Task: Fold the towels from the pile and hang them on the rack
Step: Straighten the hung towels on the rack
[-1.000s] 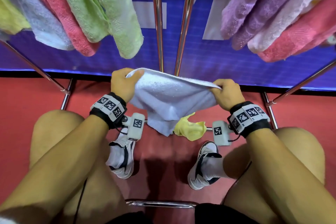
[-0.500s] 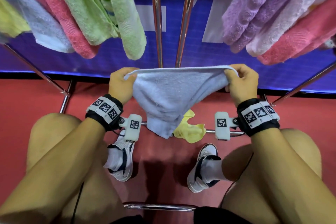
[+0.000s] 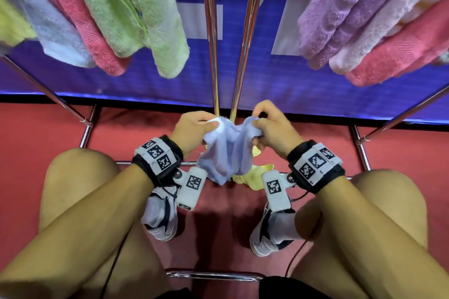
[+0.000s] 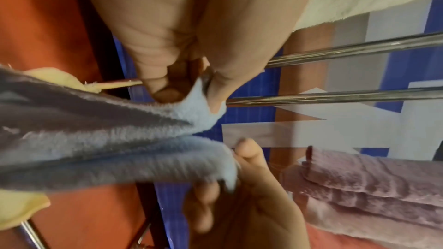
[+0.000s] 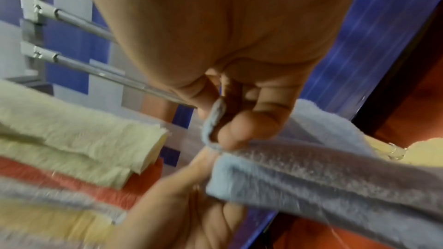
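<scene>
Left hand [image 3: 194, 128] and right hand [image 3: 272, 126] each pinch a top corner of the pale blue towel [image 3: 226, 153], held mid-air near the rack's centre rails [image 3: 211, 56]. Risk: slack middle sags, corners misalign, fold goes crooked.

Two hands hold one towel up in front of the rack.

The left hand [image 3: 192, 128] pinches the left corner of the towel [image 3: 226, 153], and the right hand [image 3: 272, 124] pinches the right corner. The hands are close together, so the towel sags between them. Another towel on the floor [image 3: 255, 175] lies under it, in front of the two shoes. Two rack bars [image 3: 211, 31] stand behind the hands, in the middle. Hung towels on the left [image 3: 136, 14] and hung towels on the right [image 3: 364, 22] hang higher up, one bunch on each side of the bars.
</scene>
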A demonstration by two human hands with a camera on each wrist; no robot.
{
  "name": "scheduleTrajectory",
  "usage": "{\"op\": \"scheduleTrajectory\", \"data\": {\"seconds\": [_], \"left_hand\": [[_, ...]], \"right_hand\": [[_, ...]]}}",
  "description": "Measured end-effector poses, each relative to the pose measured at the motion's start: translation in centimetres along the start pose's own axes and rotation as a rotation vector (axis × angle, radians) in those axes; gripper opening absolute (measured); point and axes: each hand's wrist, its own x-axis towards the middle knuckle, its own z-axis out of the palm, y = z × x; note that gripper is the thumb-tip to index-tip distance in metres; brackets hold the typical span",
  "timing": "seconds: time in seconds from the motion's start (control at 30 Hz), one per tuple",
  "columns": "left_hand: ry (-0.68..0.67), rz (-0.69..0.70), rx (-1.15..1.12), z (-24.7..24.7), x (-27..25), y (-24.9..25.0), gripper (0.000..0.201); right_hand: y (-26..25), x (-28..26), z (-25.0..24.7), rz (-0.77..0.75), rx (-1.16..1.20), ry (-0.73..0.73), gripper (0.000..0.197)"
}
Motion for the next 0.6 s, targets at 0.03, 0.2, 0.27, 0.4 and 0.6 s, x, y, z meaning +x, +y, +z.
{"op": "scheduleTrajectory", "data": {"seconds": [0.03, 0.2, 0.27, 0.4, 0.6], "left_hand": [[-0.05, -0.027, -0.063, 0.6, -0.4, 0.2, 0.011], [-0.249, -0.035, -0.242, 2.0, -1.0, 1.6, 0.034], [-0.257, -0.059, -0.308, 1.9, -0.8, 2.1, 0.04], [-0.234, -0.045, -0.322, 1.6, -0.5, 2.5, 0.036], [-0.105, -0.049, -0.272, 1.3, -0.3, 2.3, 0.031]], "right_hand": [[-0.1, -0.2, 0.8, -0.007, -0.005, -0.072, 0.029], [-0.3, -0.4, 2.6, -0.054, 0.004, -0.167, 0.035], [-0.3, -0.3, 2.5, -0.079, 0.01, -0.139, 0.034], [-0.2, 0.0, 2.2, -0.15, -0.002, -0.048, 0.022], [-0.2, 0.3, 2.0, -0.181, -0.072, -0.009, 0.018]]}}
